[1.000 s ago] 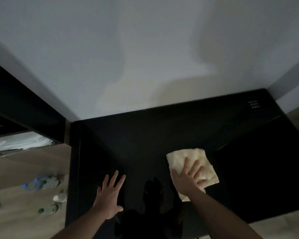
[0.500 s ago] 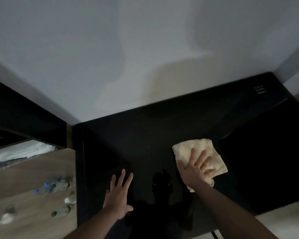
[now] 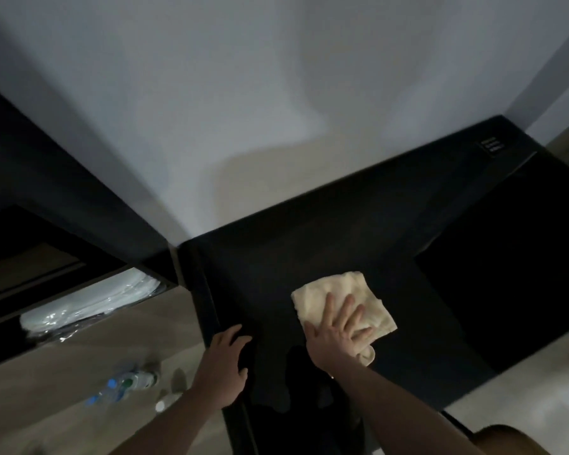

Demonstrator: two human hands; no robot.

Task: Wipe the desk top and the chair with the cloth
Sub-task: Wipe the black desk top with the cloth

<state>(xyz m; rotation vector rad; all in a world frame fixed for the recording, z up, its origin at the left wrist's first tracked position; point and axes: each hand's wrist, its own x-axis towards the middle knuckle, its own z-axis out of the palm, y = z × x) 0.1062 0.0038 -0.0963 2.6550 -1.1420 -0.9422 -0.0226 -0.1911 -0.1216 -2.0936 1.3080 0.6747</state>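
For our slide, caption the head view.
Right hand presses the cloth flat on the black desk top.

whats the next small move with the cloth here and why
Probably slide the right hand, fingers spread flat on the cloth, away from the body toward the wall. The cloth lies near the front of the dark desk top, and a broad strip behind it lies beyond the cloth. The left hand rests at the desk's left edge, likely bracing.

Counter point(image 3: 326, 257) black, glossy, smooth w/ reflections; cloth point(image 3: 326, 293) cream terry, soft & nubby; floor point(image 3: 79, 372) matt wood-look.
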